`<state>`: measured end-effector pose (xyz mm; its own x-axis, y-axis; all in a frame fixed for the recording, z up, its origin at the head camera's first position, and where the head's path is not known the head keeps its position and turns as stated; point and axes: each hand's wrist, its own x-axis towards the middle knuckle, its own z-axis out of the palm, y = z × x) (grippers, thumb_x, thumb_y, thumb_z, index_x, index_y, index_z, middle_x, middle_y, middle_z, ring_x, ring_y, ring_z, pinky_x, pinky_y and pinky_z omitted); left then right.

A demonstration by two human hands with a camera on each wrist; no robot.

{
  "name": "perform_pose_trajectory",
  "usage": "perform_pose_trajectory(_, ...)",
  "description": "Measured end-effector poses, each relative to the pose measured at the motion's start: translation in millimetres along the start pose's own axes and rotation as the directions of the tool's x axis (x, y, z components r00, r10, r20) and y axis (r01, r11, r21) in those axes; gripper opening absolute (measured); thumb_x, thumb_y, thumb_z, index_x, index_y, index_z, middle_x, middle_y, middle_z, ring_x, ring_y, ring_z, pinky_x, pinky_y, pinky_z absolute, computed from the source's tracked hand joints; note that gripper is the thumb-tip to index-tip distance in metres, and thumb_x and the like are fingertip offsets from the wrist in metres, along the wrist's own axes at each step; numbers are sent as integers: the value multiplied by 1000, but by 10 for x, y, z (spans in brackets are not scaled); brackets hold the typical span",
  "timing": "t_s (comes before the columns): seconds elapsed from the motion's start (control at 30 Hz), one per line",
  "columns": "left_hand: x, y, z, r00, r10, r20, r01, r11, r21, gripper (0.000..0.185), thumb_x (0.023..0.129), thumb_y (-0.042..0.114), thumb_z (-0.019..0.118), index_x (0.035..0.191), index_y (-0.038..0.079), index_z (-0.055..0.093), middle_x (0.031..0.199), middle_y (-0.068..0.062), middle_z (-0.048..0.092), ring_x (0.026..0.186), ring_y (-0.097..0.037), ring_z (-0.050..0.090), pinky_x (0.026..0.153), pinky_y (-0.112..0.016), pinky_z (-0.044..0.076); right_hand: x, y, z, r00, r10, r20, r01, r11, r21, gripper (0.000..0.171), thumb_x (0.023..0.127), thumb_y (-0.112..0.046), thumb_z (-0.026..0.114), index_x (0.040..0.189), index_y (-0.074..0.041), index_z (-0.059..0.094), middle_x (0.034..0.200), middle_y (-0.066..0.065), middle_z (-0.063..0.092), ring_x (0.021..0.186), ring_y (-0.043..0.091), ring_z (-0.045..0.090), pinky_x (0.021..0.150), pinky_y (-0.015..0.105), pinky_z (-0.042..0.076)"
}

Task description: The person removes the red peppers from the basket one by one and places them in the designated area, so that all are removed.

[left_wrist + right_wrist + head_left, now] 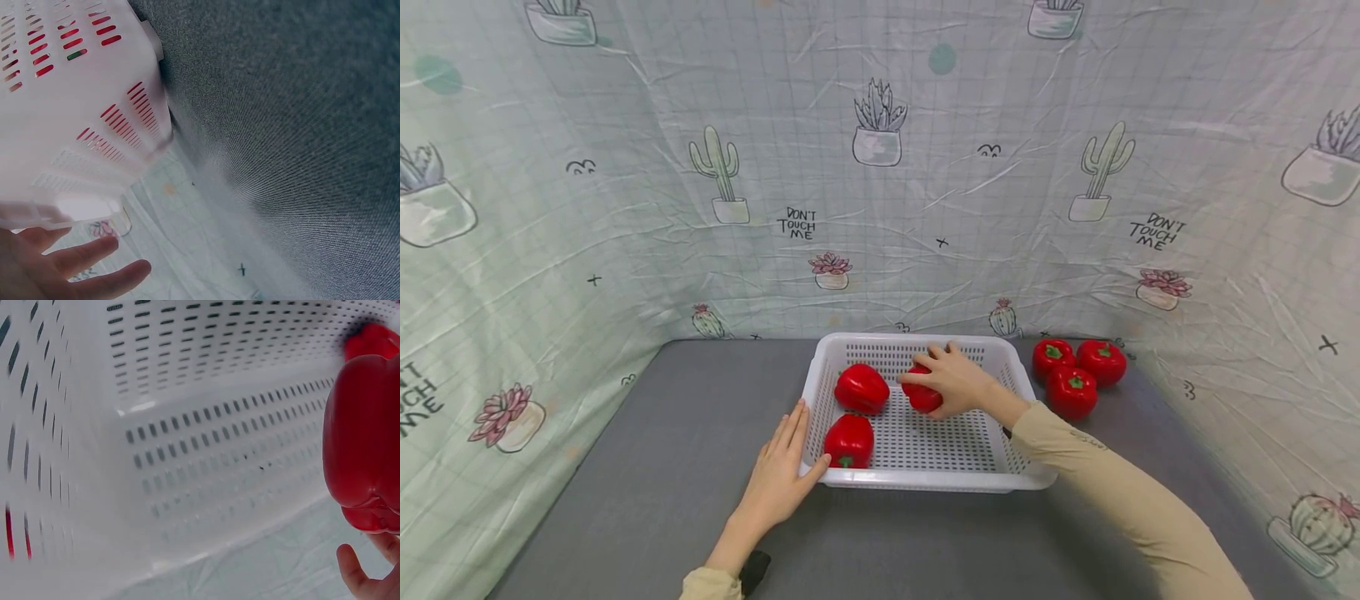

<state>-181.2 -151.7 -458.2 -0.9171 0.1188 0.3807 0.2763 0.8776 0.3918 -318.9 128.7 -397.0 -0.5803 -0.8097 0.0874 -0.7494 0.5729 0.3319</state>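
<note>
three loose peppers (1077, 373) show only overhead; right hand (953, 382) grips pepper (920, 394)

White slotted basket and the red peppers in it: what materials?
White slotted basket: looks like moulded plastic, matte, slightly translucent; red shows through its slots in the left wrist view. Red bell peppers: smooth, glossy, very uniform skin; possibly plastic replicas, can't confirm.

peppers (862, 388): red | basket (925, 479): white, perforated | table (647, 475): grey | backdrop (925, 192): cactus print
</note>
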Motion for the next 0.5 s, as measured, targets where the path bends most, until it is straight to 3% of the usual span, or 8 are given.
perform_pose_trajectory(0.23, -13, -5, 7, 1000, 17, -16, -17, 1000, -13, 77, 79, 37, 61, 139, 3, 27, 146, -13, 26, 128, -40, 32, 92, -62, 35, -105, 11, -230, 991, -77, -113, 76, 997, -11, 66, 64, -47, 70, 125, -35, 48, 115, 6, 52, 100, 23, 43, 77, 43, 39)
perform_pose_trajectory(0.5, -16, -10, 10, 1000, 10, -13, -11, 1000, -23, 77, 79, 39, 60, 139, 4, 27, 146, -12, 26, 129, -40, 31, 92, -62, 35, -266, 41, -430, 986, -58, -153, 57, 998, -7, 70, 59, -49, 73, 123, -33, 48, 115, 5, 50, 103, 23, 44, 79, 42, 43)
